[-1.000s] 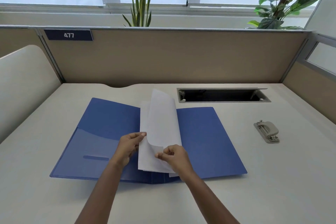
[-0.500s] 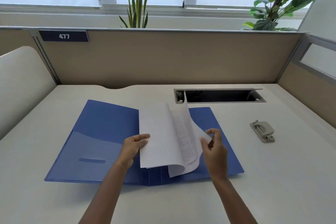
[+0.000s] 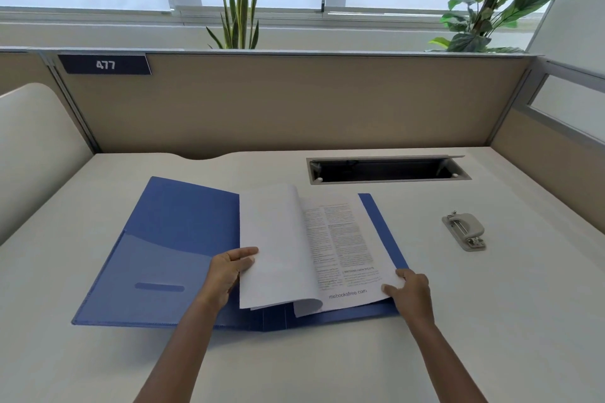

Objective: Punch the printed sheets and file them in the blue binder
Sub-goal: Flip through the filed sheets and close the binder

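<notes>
The blue binder (image 3: 173,239) lies open and flat on the desk. A stack of printed sheets (image 3: 343,249) lies across its middle and right half. The top sheets (image 3: 275,245) arch over to the left, blank side up, and a printed page faces up on the right. My left hand (image 3: 229,271) holds the left edge of the arched sheets, fingers on top. My right hand (image 3: 409,288) pinches the printed page at its lower right corner. A grey hole punch (image 3: 464,231) sits on the desk to the right of the binder, untouched.
An open cable slot (image 3: 388,170) is cut into the desk behind the binder. A beige partition (image 3: 294,101) with a "477" label (image 3: 105,64) closes the back. A curved white divider (image 3: 36,147) stands at the left. Plants stand on the sill beyond.
My right hand swung a printed page from upright over to the right and laid it flat on the binder's right half. My left hand stayed at the sheets' left edge.
</notes>
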A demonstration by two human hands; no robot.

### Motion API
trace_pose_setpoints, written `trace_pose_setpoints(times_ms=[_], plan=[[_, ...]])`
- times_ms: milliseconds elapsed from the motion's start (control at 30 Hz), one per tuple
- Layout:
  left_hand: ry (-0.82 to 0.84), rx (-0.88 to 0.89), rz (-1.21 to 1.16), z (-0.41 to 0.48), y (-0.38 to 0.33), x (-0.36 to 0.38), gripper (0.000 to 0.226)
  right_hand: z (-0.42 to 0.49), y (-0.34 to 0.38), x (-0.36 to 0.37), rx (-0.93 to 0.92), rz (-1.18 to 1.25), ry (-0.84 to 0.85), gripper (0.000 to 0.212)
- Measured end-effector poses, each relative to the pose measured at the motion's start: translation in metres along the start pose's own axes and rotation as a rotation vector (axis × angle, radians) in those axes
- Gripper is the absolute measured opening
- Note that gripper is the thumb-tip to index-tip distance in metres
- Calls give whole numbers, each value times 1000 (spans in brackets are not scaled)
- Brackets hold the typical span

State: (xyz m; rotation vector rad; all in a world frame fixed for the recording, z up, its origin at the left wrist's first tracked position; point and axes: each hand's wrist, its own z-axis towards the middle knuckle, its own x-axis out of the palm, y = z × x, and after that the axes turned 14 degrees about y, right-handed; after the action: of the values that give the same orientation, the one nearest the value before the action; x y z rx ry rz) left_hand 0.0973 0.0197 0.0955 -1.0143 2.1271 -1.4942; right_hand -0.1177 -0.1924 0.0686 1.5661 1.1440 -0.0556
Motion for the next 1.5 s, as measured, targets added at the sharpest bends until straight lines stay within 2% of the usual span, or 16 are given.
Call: trace_pose_setpoints(times_ms=[167,267,333,467,600,667,800,867,967,1033,1167,1233,1333,1500], plan=[[-1,-1,21,-3,1,-3,27,4,4,1,205,88,38,44],[-13,10,29,-4,1,-3,27,-5,13,-1,184,35,-71,30],[-21,18,39,-5,0,-3,27,-12,22,3,36,59,-137,26],[-41,41,79,-5,-4,1,26,-32,58,25,-283,81,-95,20],[-76,99,76,-6,-9,7,17,-56,95,60,-639,-109,-108,11],[-95,102,65,-6,-14,10,25,-69,109,78,-781,-247,-113,13],[-136,122,68,-7,-23,11,40,-83,119,107,-982,-455,-63,12],[-119,156,119,-8,-24,10,30,-83,116,113,-1036,-452,34,20],[-132,153,191,-10,-24,1,16,-83,107,106,-900,-356,206,66],[-170,130,183,-8,-21,-8,16,-74,96,94,-761,-344,193,83],[-252,87,273,-5,-17,-30,22,-41,63,67,-396,-550,126,56],[-293,70,337,-4,-15,-38,24,-31,50,54,-231,-611,126,57],[-339,56,412,-1,-11,-45,23,-21,32,37,-100,-658,98,61],[-401,34,483,2,-6,-50,23,-12,15,26,76,-569,102,76]])
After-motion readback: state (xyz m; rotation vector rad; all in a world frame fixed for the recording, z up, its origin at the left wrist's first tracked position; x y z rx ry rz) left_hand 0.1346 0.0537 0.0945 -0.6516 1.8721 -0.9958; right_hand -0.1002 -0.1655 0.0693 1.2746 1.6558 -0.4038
